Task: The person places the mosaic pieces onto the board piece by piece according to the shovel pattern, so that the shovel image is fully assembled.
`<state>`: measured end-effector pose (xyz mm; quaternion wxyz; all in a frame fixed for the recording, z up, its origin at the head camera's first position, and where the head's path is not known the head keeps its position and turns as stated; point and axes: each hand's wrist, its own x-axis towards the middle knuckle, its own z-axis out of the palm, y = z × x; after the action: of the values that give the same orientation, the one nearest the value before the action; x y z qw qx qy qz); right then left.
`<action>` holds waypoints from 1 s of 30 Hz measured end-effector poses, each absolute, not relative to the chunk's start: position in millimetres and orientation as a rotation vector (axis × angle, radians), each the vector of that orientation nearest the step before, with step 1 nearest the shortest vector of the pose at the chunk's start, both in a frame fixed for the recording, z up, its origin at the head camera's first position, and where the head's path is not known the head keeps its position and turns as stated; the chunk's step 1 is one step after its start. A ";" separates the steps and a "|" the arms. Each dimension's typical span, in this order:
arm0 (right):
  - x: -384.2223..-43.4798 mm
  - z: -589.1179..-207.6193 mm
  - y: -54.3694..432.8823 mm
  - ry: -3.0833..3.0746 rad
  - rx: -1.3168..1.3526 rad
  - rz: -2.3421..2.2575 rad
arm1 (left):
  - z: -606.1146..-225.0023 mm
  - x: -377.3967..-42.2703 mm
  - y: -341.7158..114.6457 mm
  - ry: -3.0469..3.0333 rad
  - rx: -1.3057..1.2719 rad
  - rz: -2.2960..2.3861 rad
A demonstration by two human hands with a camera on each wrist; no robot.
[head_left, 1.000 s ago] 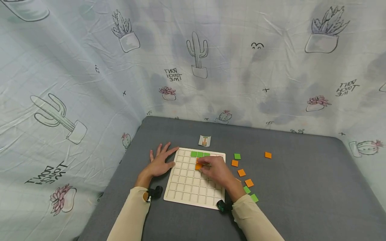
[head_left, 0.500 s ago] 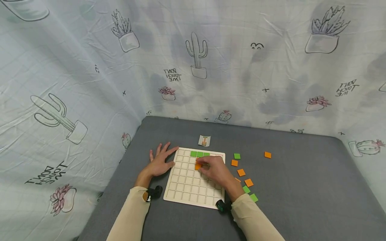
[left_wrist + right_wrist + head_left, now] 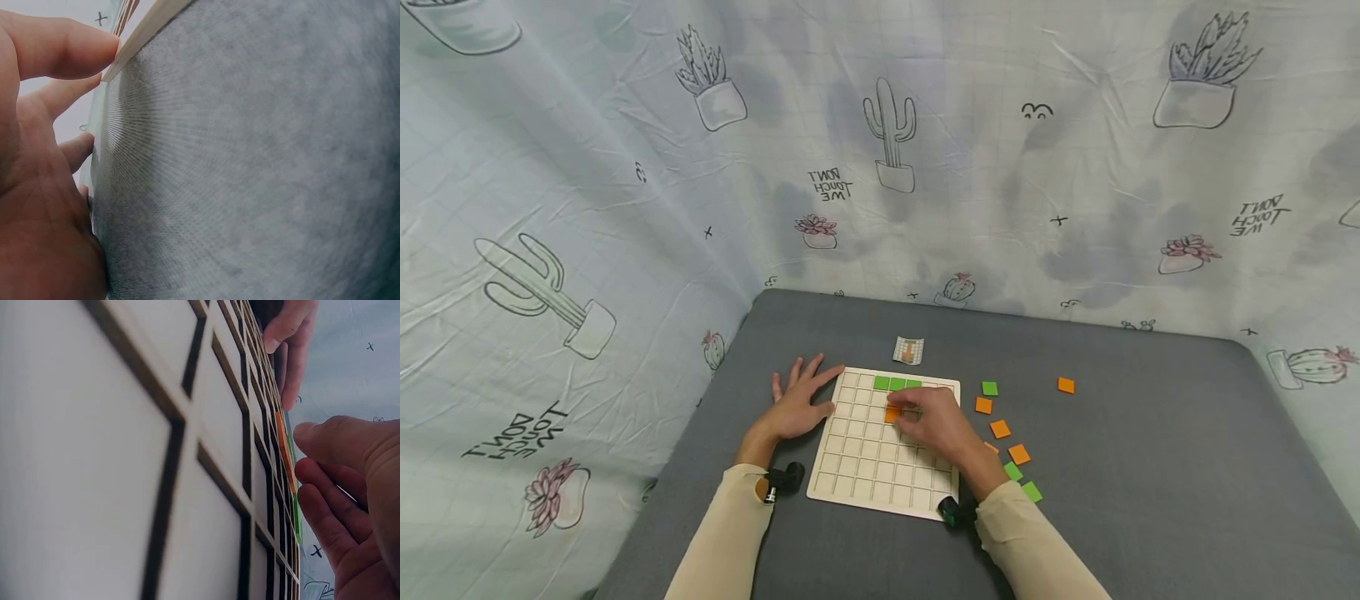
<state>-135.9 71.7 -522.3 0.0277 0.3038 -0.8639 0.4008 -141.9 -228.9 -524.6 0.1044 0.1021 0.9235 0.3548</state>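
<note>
A pale wooden grid board (image 3: 868, 471) lies on the grey table. Three green tiles (image 3: 897, 384) show in a row near its far edge, with orange below them. At its far left corner, my left hand (image 3: 793, 413) is spread, fingers extended; thumb and index finger touch the board's edge, as the left wrist view also shows. My right hand (image 3: 936, 425) is over the board, fingers and thumb bent about an orange tile (image 3: 891, 415). In the right wrist view, the fingertips (image 3: 306, 469) are close against that orange tile (image 3: 285, 450); exact contact is unclear.
Right of the board lie loose orange tiles (image 3: 1000, 429) and green tiles (image 3: 1032, 492). One orange tile (image 3: 1066, 385) sits farther right. A small patterned card (image 3: 908, 351) lies beyond the far edge. Printed cloth (image 3: 985, 167) hangs behind and left of the table.
</note>
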 end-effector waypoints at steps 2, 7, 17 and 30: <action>-135.2 -521.7 73.7 -2.667 0.923 1.256 | -524.4 -141.4 -229.0 2.721 0.302 1.041; -131.0 -516.6 78.8 -2.643 0.875 1.371 | -524.0 -140.3 -229.8 2.719 0.299 1.042; -123.6 -498.1 99.0 -2.673 0.778 1.534 | -525.7 -141.5 -230.1 2.722 0.310 1.049; -117.9 -489.6 145.0 -2.727 0.683 1.635 | -526.6 -144.0 -230.0 2.713 0.310 1.038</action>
<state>-117.9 145.0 -489.6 -0.0552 0.2097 -0.8372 0.5021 -144.0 -230.0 -526.6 0.1099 0.1056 0.9230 0.3532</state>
